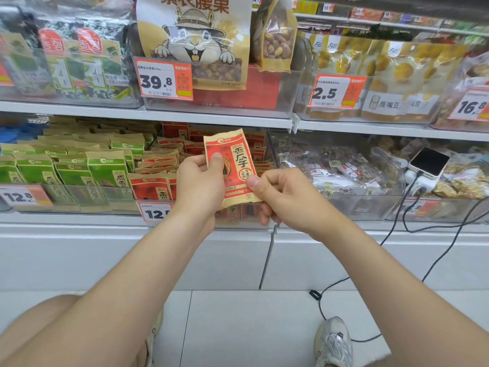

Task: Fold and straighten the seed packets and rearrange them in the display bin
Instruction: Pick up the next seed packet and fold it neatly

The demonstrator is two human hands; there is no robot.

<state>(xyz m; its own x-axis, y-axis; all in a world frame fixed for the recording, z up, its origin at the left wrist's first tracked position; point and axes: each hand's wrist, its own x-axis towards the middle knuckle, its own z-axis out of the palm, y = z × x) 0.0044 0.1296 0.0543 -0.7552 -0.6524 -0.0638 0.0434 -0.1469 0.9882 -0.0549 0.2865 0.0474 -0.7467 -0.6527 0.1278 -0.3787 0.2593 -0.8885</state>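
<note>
Red seed packet (pixel 232 165): you hold it up in front of the lower shelf, upright and leaning a little to the left, its printed face toward you. It hangs just above and in front of the clear display bin (pixel 251 215), not inside it.

Your left hand (pixel 198 184) grips the packet's left edge, the thumb (pixel 215 160) pressed flat on the red front and the fingers curled behind. Your right hand (pixel 285 197) pinches the lower right edge, with its thumb (pixel 254 181) on the front near the round seal and the other fingers folded under. Both hands are closed on this 1 packet. Its top strip looks wrinkled and its bottom corner bends slightly outward.

Behind the packet, the bin holds many more red packets (pixel 169 154), some lying flat in loose stacks and a few standing at the front. A price tag (pixel 156 213) reading 12 and a partly hidden digit hangs on the bin's front, partly behind your left wrist. The neighbouring bin on the left is packed with green packets (pixel 79 165), standing in rows.

To the right, a white device with a dark screen (pixel 428 162) rests on bags of mixed snacks, and a black cable (pixel 391 229) runs from it down to the floor. On the shelf above stands a large squirrel-printed bag (pixel 194 35) with a tag showing 39.8 (pixel 164 80).
</note>
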